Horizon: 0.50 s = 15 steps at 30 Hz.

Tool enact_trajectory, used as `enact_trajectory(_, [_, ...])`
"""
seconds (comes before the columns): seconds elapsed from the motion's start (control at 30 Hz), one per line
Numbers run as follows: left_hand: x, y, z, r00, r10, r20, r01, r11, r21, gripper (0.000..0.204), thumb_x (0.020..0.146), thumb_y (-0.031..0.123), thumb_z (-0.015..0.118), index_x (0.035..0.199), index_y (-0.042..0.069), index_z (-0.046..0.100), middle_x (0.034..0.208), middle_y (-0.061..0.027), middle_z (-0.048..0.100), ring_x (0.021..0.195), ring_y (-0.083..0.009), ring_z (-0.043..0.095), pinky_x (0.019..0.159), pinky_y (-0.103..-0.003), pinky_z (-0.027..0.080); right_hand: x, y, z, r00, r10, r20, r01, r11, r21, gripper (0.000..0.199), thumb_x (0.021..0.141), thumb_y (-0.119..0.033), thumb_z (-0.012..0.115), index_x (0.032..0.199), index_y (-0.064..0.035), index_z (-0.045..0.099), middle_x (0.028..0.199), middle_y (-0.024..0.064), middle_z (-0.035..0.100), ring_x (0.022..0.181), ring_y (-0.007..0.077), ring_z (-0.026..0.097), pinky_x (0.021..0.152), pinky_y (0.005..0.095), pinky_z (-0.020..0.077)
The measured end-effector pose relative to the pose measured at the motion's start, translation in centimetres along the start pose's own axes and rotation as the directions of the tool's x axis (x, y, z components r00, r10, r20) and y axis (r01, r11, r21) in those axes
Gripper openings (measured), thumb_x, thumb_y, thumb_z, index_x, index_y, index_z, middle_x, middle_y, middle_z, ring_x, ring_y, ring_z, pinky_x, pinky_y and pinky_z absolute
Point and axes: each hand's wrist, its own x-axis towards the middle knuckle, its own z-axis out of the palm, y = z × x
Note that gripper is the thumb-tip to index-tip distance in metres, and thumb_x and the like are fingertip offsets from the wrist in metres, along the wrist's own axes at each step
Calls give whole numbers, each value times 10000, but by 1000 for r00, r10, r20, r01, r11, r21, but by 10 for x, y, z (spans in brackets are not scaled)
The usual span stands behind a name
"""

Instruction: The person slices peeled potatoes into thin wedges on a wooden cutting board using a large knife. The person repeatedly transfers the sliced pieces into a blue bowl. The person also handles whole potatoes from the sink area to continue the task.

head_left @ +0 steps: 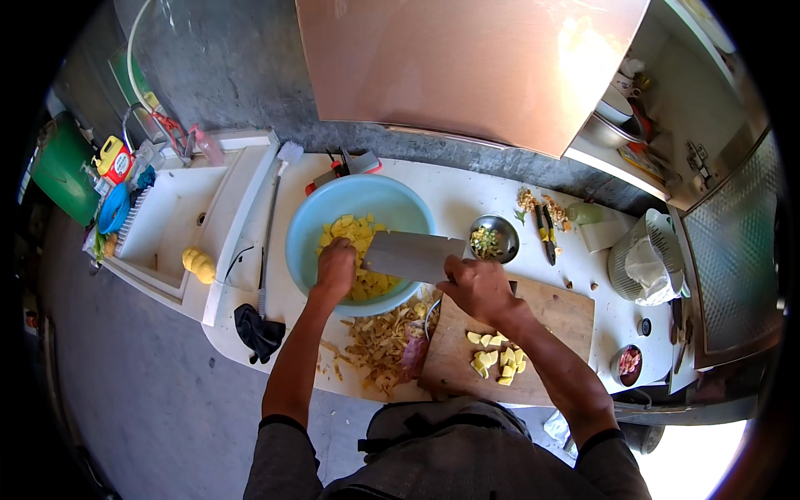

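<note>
My right hand (477,287) grips the handle of a cleaver (412,257). Its broad grey blade reaches left over the light blue basin (303,218), which holds cut yellow potato pieces (357,231). At the basin's near left side is my left hand (336,265), close to the blade's end above the pieces. Its fingers are curled; what they hold, if anything, is hidden. Under my right forearm lies a wooden cutting board (550,321) with several potato chunks (508,364) on its near part. Potato peelings (375,342) are heaped between basin and board.
A steel bowl (509,237) with chopped green and white pieces stands behind the board, beside yellow-handled pliers or shears (546,236). At right are a strainer basket (650,258) and a small bowl of meat (629,364). A white sink (179,221) with potatoes (198,264) is left.
</note>
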Motion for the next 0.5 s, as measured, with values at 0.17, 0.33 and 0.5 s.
enact_trajectory(0.17, [-6, 5, -16, 977, -165, -132, 151, 982, -115, 149, 903, 18, 762, 1043, -2, 712, 1172, -192, 734, 1113, -415, 693, 938, -494, 569, -30, 2, -30, 980, 148, -134, -107, 956, 275, 276, 961, -287, 787, 1024, -48, 662, 798, 158, 751, 747, 378, 753, 673, 482, 590])
enact_trajectory(0.33, [-10, 96, -39, 981, -152, -121, 74, 869, -489, 272, 956, 69, 794, 1201, -26, 725, 1277, -211, 744, 1175, -381, 724, 1011, -436, 565, -104, 7, -57, 893, 449, 31, -359, 670, 650, 459, 956, -363, 867, 1192, 10, 741, 708, 117, 720, 620, 104, 612, 563, 336, 465])
enact_trajectory(0.5, [-50, 199, -1, 979, 96, 181, 52, 740, -671, 574, 879, 202, 897, 1354, -29, 670, 1438, -234, 661, 1358, -366, 634, 1141, -459, 513, -215, 9, -39, 731, 681, 48, -508, 496, 704, 311, 996, -205, 800, 1175, 47, 766, 711, 62, 707, 623, 86, 568, 586, 307, 476])
